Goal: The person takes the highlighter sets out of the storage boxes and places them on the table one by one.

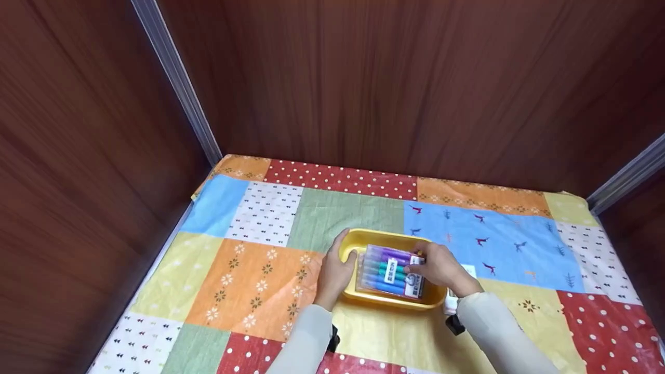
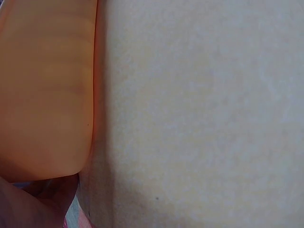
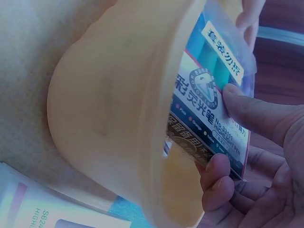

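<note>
the yellow basin (image 1: 387,239) is located on the patchwork cloth (image 1: 262,275) that covers the counter, slightly right of centre. its long sides run left to right. the pen pack (image 1: 387,272) is located within the outline of the basin, above the basin interior; contact between the pack and the basin floor cannot be determined.

the left hand (image 1: 335,270) is at the left end of the basin. the hand is partly closed: the thumb is over the rim and the fingers are outside the wall, gripping the basin. in the left wrist view, the fingers appear at a lower corner of the basin.

the right hand (image 1: 439,267) is at the right end of the pack. the hand is closed to a pinch: the thumb presses the upper face of the pack, and the curled fingers support the lower edge.

the pack has a clear cover. purple, green and blue pens lie side by side inside it, left to right. a white label (image 1: 390,271) with dark characters crosses the pens. a printed card (image 3: 204,90) at the right end reads "highlight pen".

a white box (image 3: 42,204) is located just right of the basin, partly hidden below the right wrist. brown panels (image 1: 374,88) stand at the far side, left and right.
</note>
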### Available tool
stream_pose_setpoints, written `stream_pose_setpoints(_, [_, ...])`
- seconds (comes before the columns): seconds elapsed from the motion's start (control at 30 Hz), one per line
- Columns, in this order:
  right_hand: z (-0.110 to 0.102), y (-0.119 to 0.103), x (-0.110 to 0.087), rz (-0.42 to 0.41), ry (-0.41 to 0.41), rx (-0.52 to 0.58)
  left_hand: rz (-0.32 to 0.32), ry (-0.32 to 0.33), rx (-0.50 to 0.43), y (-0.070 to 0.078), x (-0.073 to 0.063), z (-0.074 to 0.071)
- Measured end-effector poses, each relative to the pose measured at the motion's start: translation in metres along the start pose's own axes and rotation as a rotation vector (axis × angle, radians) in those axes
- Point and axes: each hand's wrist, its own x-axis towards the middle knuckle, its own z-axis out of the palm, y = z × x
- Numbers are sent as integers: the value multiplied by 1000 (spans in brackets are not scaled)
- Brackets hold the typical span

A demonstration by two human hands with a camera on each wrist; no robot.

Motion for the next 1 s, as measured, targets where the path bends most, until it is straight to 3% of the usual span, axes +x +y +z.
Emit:
stream_pose_setpoints(0.57, [-8,-6,-9,-73,-19,4,37,22,9,-1,1,1])
stream_pose_setpoints(1.0, [-7,-6,-14,-118,6,18,6,6,-11,-1,0,2])
